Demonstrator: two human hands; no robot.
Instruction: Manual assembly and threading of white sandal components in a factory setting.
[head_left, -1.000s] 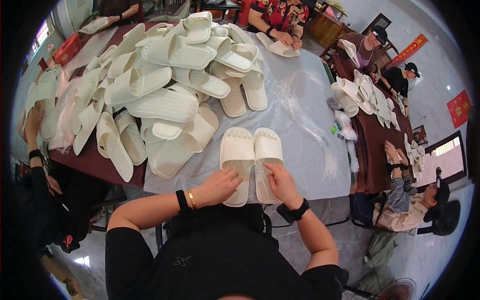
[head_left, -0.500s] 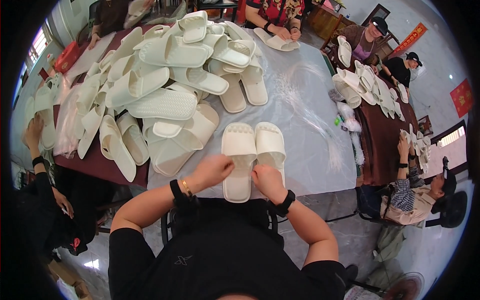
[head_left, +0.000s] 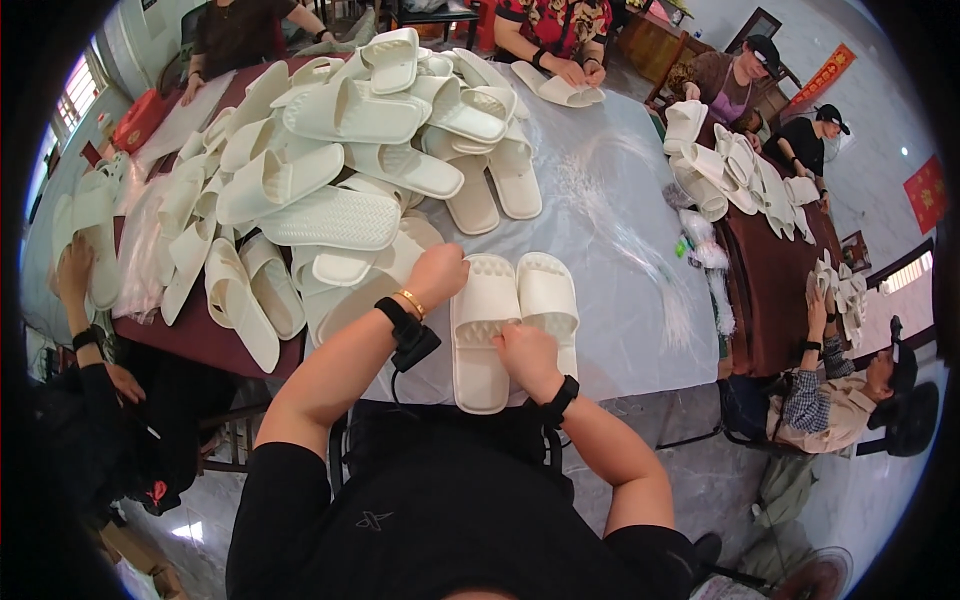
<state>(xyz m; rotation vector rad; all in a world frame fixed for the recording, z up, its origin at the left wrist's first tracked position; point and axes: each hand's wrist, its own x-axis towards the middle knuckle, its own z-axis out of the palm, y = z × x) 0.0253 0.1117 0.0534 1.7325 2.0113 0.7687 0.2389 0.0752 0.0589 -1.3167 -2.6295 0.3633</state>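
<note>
A pair of off-white slide slippers lies side by side in front of me, toes toward my body: the left slipper and the right slipper. My left hand is closed in a pinch beside the left slipper's upper edge. My right hand is closed too, over the gap between the pair just below the straps. Whatever thin thing the fingers may hold is too small to make out. Left of the pair rises a large heap of similar slippers.
A pale plastic sheet covers the table. Clear thin strands lie on it at the right. Across the table a person handles another slipper pair. More people sit left and right, with slippers on a brown table.
My left hand has moved up and right, from beside the left slipper's strap to its upper edge. My right hand has shifted slightly left, staying near the straps.
</note>
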